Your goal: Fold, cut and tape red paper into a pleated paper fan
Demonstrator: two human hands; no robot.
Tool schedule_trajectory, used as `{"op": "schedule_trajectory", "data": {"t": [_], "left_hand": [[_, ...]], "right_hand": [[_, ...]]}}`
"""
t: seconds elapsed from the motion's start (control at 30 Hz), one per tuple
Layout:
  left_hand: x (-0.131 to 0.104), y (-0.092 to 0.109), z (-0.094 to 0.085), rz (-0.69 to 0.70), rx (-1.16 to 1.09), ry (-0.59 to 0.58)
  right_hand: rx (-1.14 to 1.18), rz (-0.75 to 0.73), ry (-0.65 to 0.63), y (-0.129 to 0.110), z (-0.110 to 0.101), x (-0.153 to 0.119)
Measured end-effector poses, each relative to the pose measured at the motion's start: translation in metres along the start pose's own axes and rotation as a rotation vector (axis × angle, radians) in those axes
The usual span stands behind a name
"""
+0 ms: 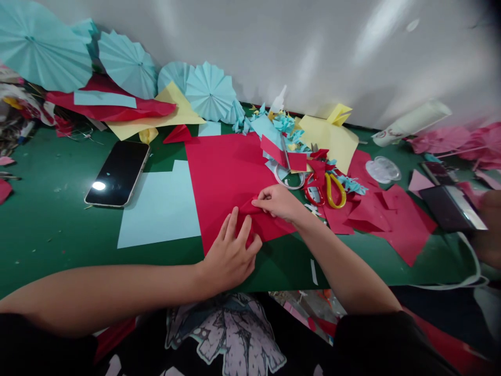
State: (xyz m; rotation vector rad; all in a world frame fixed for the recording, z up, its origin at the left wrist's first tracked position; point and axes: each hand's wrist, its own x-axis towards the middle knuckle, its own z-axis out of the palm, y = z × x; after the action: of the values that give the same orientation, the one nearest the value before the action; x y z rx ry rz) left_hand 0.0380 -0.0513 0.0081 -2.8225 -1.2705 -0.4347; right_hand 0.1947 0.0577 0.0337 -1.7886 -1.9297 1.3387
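Note:
A large sheet of red paper (223, 167) lies flat on the green table. Over its near edge, my right hand (277, 202) pinches a small folded piece of red paper (247, 208) between thumb and fingertips. My left hand (230, 250) rests with fingers spread on the same folded piece, partly covering it. Under the left side of the red sheet lies light blue paper (160, 203). To the right of my right hand are yellow-handled scissors (335, 191), red-handled scissors (314, 190) and a pair with white handles (289, 177), among paper scraps.
A smartphone (118, 172) lies at the left. Several light blue paper fans (210, 93) lean against the wall at the back. Yellow paper (331, 138), a glue bottle (278, 100) and red offcuts (407, 224) lie farther right. Another person's hand (491, 224) shows near a dark device (450, 206).

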Motion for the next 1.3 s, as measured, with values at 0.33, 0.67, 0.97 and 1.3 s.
{"op": "schedule_trajectory", "data": {"t": [0.33,0.67,0.97,1.3], "left_hand": [[0.0007,-0.0024,0.0005,0.014,-0.037,-0.049],[0.0009,-0.0025,0.0007,0.006,-0.067,-0.074],[0.0007,-0.0033,0.0008,0.004,-0.081,-0.077],[0.0019,-0.0026,-0.0018,0.023,-0.051,-0.103]], "right_hand": [[-0.033,-0.034,-0.042,-0.0009,-0.0026,-0.0009],[-0.038,-0.014,-0.046,-0.0015,-0.0021,-0.0014],[0.065,-0.001,-0.070,0.0004,-0.0042,0.0003],[-0.040,-0.042,-0.045,-0.0006,-0.0039,-0.0005]]}}
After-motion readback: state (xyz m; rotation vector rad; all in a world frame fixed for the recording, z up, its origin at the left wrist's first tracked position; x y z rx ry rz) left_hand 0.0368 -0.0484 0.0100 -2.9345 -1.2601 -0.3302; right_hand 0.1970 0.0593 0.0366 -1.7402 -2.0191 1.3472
